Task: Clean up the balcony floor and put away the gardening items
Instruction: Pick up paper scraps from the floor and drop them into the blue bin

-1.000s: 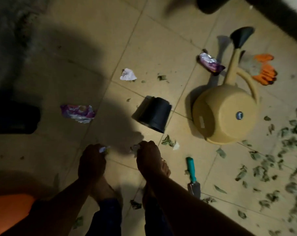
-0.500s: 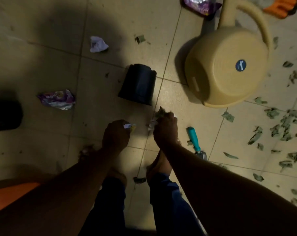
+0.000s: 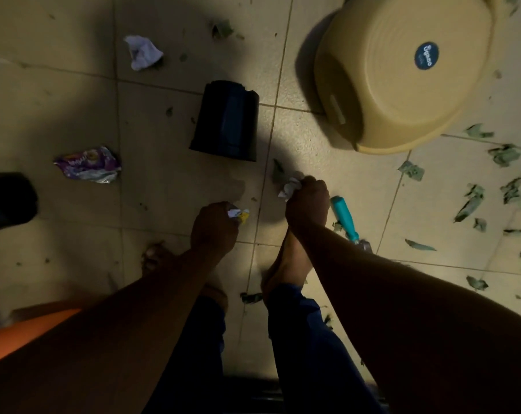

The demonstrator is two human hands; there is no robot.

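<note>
clutching crumpled paper scraps [image 3: 289, 189] in the right hand [image 3: 308, 204] and left hand [image 3: 214, 228], both full fists risk spilling litter when grabbing more.

The top edge is cutting off the tan watering can [image 3: 402, 76], so its spout and handle are lying out of view. The right forearm is covering the blade of the teal trowel [image 3: 345, 216]. The left hand [image 3: 214, 228] and right hand [image 3: 307, 201] are each hiding most of a crumpled scrap, and their fingers are curling out of sight. A dark object [image 3: 8, 198] is running off the left edge, too dim to identify.
</note>
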